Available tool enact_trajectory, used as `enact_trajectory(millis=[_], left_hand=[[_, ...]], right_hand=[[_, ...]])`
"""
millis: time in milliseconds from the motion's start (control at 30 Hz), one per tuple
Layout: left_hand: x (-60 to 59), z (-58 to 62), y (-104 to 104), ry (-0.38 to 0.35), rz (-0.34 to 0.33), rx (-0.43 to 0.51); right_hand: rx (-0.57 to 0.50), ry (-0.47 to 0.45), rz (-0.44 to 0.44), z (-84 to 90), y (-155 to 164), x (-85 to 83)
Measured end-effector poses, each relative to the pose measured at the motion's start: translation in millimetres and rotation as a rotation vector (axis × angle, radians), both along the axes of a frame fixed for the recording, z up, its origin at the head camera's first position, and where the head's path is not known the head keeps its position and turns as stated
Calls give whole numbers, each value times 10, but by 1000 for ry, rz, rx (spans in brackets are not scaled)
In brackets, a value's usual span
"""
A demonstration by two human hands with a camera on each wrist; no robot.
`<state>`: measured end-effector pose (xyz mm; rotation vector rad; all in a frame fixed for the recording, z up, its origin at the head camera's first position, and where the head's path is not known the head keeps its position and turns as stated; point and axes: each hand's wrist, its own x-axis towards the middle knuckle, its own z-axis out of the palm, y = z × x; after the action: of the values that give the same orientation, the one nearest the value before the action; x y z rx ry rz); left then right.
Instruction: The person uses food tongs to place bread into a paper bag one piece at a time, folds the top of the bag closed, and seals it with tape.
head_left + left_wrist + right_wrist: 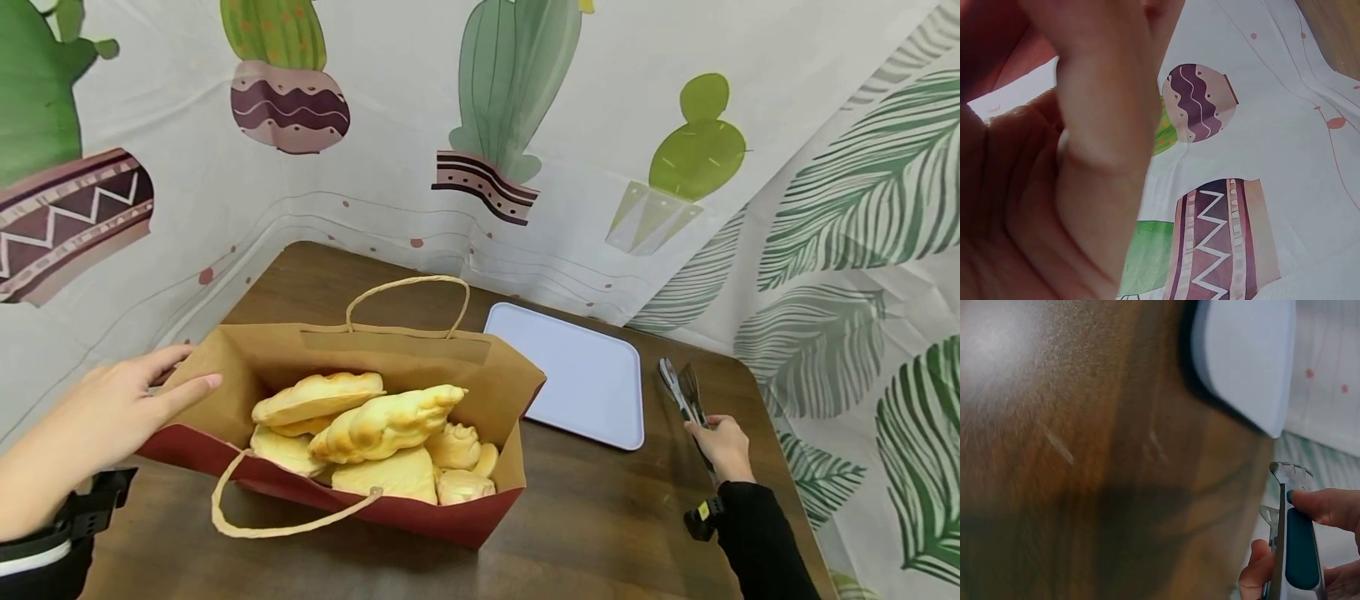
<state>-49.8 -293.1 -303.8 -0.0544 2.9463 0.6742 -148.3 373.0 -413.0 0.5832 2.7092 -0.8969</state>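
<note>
We see a white tray [577, 375] lying between a paper bag [420, 367] of pastries [382, 425] and metal tongs [686, 392] with dark grips at the table's [600, 517] right edge. Our right hand [723, 446] grips the tongs; our left hand [112, 412] rests open-fingered on the bag's rim.

white tray [577, 379] on table [600, 517] | cactus-print cloth [405, 125] behind

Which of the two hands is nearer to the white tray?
Right. The right hand holds tongs just beside the tray; the left hand rests at the bag's far end.
</note>
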Motion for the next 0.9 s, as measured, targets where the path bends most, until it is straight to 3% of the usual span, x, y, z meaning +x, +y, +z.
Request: enact_trajectory(millis=[233,600,900], left_hand=[[-8,-4,-3,-10,6,-1],[-16,-2,5,-2,5,-13],[-9,17,11,-12,7,-16]], right_hand=[[1,0,-30,-190,20,-61],[165,108,-13,-362,3,-74],[144,21,-12,-395,-5,-118]])
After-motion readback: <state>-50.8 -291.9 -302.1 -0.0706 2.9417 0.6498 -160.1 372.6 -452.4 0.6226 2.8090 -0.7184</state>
